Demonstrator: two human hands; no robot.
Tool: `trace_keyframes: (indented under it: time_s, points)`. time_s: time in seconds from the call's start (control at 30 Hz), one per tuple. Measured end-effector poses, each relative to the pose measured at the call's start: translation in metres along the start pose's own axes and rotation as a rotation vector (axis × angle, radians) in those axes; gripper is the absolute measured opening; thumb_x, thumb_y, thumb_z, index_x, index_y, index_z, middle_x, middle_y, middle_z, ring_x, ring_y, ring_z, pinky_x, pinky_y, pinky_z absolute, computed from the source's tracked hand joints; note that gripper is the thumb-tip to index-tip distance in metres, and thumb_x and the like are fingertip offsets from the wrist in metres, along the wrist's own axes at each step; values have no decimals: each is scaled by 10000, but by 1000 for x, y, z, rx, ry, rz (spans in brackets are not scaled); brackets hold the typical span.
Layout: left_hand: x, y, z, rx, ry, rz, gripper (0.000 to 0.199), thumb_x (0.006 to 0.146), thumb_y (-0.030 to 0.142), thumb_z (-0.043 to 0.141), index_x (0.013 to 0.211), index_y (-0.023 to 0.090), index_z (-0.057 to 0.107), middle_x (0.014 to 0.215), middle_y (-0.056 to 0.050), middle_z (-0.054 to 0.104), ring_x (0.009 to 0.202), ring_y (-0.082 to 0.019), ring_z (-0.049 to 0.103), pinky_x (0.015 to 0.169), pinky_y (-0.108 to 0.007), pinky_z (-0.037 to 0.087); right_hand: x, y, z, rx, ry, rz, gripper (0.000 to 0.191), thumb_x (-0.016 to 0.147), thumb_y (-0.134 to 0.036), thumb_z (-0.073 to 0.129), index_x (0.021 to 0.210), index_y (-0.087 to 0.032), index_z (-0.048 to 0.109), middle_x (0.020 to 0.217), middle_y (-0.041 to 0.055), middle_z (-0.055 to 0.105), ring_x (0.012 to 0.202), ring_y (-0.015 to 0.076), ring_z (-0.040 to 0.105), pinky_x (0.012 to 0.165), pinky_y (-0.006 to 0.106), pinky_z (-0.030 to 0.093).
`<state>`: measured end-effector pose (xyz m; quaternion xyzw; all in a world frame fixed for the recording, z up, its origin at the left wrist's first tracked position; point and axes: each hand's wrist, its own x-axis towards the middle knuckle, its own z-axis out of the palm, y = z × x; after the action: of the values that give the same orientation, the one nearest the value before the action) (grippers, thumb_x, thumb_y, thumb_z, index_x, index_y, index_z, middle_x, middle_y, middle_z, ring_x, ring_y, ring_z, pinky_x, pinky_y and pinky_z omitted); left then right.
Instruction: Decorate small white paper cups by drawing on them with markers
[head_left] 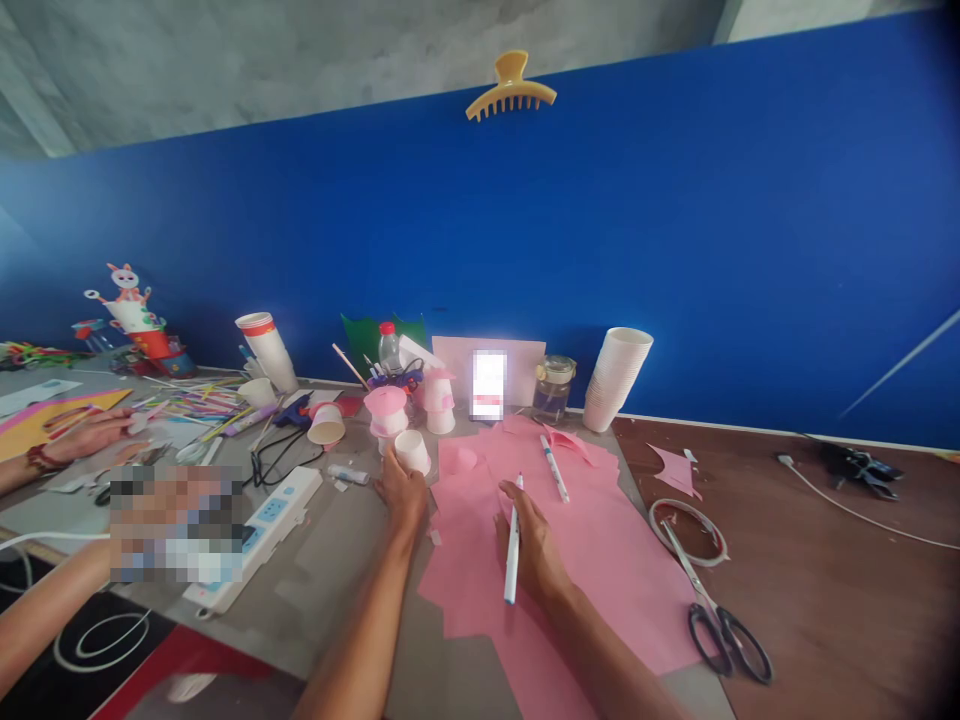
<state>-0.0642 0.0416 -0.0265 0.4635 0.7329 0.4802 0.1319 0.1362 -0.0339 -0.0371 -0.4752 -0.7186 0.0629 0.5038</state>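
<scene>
My left hand (403, 492) is closed around the side of a small white paper cup (412, 452), which stands near the left edge of the pink paper. Over the pink paper (600, 580) my right hand (534, 535) grips a white marker (512, 560), its thin tip pointing away from me and its blue end toward me. A second white marker (555, 470) lies on the paper. Just beyond my left hand are a cup with a pink top (386, 410) and a stacked pair of cups with pink paper (439, 400).
Scissors (712, 610) and a tape roll (690, 530) lie at the right. Behind stand a lit phone (488, 385), a glass jar (553, 388) and a cup stack (616, 378). At left are a power strip (262, 540) and another person's hands (97, 435) among craft sticks.
</scene>
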Motion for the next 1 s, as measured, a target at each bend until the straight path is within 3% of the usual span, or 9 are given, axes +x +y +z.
trace_keyframes:
  time_s: [0.17, 0.33, 0.5, 0.6, 0.7, 0.8, 0.9, 1.0]
  points:
    - [-4, 6, 0, -57, 34, -49, 505, 746, 120, 545, 1240, 200, 475, 1273, -157, 563, 1295, -323, 403, 1078, -467, 207, -1, 1, 0, 18, -4, 1, 374, 851, -174, 450, 1223, -206, 477, 1057, 111, 658, 920, 251, 663, 756, 408, 570]
    - [-8, 6, 0, -217, -14, -47, 514, 730, 193, 609, 1227, 223, 484, 1234, -134, 599, 1297, -318, 403, 1034, -434, 290, -1, 0, -2, 38, -22, 12, 378, 849, -169, 460, 1225, -205, 477, 1034, 107, 655, 905, 235, 665, 748, 381, 568]
    - [-9, 8, 2, -157, -108, -12, 680, 660, 209, 665, 1297, 199, 428, 1292, -149, 557, 1254, -318, 454, 1015, -393, 331, -1, -3, -4, 39, -23, 16, 391, 854, -168, 465, 1242, -209, 480, 1046, 116, 655, 942, 249, 659, 772, 394, 562]
    - [-12, 13, 3, -101, -141, 13, 754, 633, 233, 699, 1324, 171, 406, 1307, -171, 538, 1302, -348, 389, 1028, -415, 318, -1, -3, -3, 40, -31, 21, 395, 857, -171, 462, 1248, -224, 475, 1049, 108, 653, 954, 257, 657, 780, 403, 562]
    - [-16, 20, 3, -49, -93, 51, 682, 630, 224, 713, 1265, 178, 469, 1261, -167, 567, 1351, -366, 303, 1060, -453, 264, -1, -3, -3, 51, -23, 17, 379, 858, -176, 463, 1235, -217, 483, 1038, 109, 653, 943, 251, 659, 779, 403, 562]
    - [-19, 26, -3, -45, -23, 104, 542, 679, 251, 688, 1191, 190, 523, 1212, -151, 583, 1297, -357, 369, 1061, -459, 265, 0, -3, -5, 76, 1, 37, 357, 862, -191, 473, 1218, -196, 497, 1027, 117, 652, 932, 243, 658, 784, 393, 557]
    - [-20, 30, -11, -219, 26, 85, 471, 724, 319, 658, 1161, 195, 535, 1199, -135, 570, 1237, -330, 425, 999, -419, 350, 2, -4, -8, 88, 21, 74, 347, 871, -204, 468, 1217, -192, 492, 1010, 116, 648, 907, 233, 659, 760, 377, 557]
    - [-19, 32, -16, -572, -63, 9, 387, 755, 355, 632, 1108, 218, 553, 1160, -86, 593, 1151, -267, 505, 948, -348, 398, 2, -5, -10, 73, 2, 92, 339, 870, -205, 467, 1208, -189, 493, 982, 116, 651, 868, 231, 662, 716, 364, 560]
